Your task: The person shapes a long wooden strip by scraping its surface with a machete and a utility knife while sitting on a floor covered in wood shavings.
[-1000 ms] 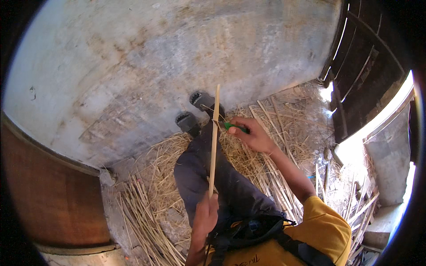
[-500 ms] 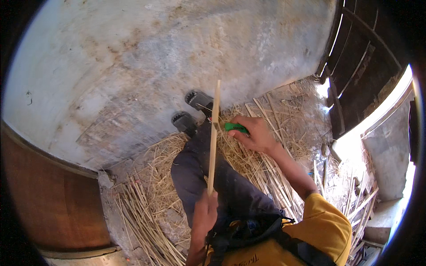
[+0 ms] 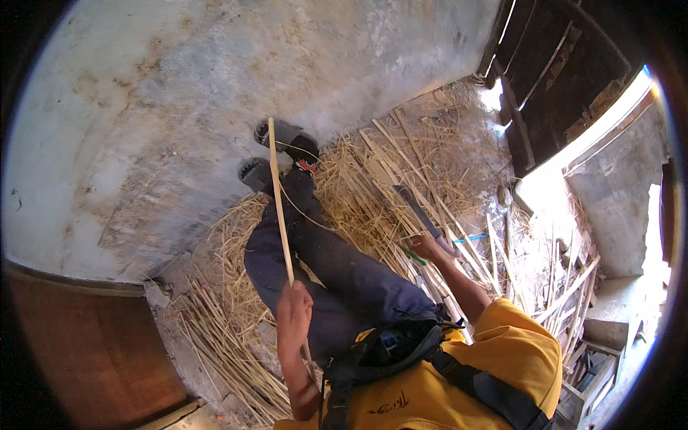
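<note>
My left hand [image 3: 294, 309] grips a long pale bamboo strip [image 3: 278, 193] that runs up over my dark-trousered legs [image 3: 322, 265] toward my feet in grey sandals [image 3: 287, 136]. A thin peeled sliver curls off the strip near my ankle. My right hand [image 3: 428, 247] is out to the right, down by the straw, closed on the green handle of a long dark-bladed knife [image 3: 416, 211] whose blade points up and away over the straw.
A heap of straw and split bamboo strips [image 3: 373, 179] covers the ground around my legs. A grey concrete wall [image 3: 179, 86] rises ahead, a brown drum [image 3: 79, 351] stands at the left, a dark wooden door [image 3: 559, 79] at the upper right.
My right hand with the knife has left the strip near my feet and swung down to the right onto the straw. The strip in my left hand now leans further left.
</note>
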`<action>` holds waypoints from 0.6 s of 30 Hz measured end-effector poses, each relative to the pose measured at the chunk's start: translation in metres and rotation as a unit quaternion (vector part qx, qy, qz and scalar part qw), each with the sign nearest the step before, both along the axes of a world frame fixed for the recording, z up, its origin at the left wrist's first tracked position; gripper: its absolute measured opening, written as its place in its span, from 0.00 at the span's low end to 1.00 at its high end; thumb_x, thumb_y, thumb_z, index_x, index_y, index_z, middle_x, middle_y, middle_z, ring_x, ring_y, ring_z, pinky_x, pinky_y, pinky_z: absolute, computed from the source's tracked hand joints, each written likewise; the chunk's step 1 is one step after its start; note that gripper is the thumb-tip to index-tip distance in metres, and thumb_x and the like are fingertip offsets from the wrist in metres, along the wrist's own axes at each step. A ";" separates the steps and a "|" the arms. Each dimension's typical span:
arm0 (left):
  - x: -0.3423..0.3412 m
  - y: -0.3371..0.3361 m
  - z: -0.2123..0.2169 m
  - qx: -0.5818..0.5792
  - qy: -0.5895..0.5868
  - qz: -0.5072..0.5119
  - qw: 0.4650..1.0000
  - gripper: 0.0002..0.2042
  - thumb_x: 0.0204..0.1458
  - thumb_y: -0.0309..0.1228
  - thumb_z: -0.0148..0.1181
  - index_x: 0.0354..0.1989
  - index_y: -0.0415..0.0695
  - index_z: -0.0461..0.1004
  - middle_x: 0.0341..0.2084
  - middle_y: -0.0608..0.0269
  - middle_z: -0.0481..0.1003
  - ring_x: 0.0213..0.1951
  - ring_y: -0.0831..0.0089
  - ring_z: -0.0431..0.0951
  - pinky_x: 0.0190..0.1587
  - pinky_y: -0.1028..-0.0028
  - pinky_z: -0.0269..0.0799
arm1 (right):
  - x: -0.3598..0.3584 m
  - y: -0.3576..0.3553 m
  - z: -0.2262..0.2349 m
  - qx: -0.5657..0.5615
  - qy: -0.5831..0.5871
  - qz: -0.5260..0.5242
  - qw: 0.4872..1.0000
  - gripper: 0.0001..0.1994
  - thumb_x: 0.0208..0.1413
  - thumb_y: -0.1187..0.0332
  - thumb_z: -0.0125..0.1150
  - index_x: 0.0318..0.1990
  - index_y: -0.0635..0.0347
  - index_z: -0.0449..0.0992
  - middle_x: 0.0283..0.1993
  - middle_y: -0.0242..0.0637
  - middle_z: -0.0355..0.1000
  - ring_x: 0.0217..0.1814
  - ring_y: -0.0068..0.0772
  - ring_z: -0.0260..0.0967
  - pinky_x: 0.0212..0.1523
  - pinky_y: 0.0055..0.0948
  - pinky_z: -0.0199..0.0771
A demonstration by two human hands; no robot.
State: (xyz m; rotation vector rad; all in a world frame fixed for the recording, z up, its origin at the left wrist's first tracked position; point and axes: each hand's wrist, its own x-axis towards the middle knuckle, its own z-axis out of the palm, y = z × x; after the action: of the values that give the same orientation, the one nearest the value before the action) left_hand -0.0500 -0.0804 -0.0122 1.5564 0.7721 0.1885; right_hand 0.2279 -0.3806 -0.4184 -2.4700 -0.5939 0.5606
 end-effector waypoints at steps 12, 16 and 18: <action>0.014 -0.007 -0.004 -0.007 0.030 -0.024 0.999 0.23 0.72 0.49 0.41 0.26 0.47 0.63 0.15 0.74 0.57 0.14 0.85 0.55 0.17 0.79 0.52 | -0.029 -0.059 0.034 -0.257 -0.082 -0.164 0.949 0.33 0.49 0.58 0.72 0.62 0.56 0.68 0.64 0.47 0.66 0.70 0.50 0.61 0.65 0.54 0.60; 0.023 -0.013 0.006 0.010 0.048 -0.037 0.998 0.19 0.71 0.43 0.46 0.29 0.45 0.66 0.19 0.73 0.62 0.19 0.84 0.61 0.21 0.79 0.56 | -0.012 -0.057 -0.005 -0.209 -0.049 -0.121 0.969 0.33 0.51 0.58 0.69 0.64 0.57 0.66 0.60 0.47 0.68 0.67 0.49 0.63 0.63 0.53 0.62; 0.022 -0.014 0.009 0.036 0.031 -0.039 0.998 0.17 0.71 0.42 0.48 0.31 0.44 0.68 0.20 0.73 0.63 0.20 0.84 0.62 0.22 0.78 0.57 | -0.003 -0.060 -0.027 -0.226 -0.029 -0.195 0.954 0.31 0.55 0.62 0.62 0.66 0.60 0.63 0.58 0.47 0.69 0.63 0.49 0.67 0.61 0.53 0.63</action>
State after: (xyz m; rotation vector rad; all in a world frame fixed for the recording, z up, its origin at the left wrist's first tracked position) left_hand -0.0276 -0.0944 -0.0036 1.6644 0.7586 0.1128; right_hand 0.2251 -0.4408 -0.4452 -2.9349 0.0234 0.5060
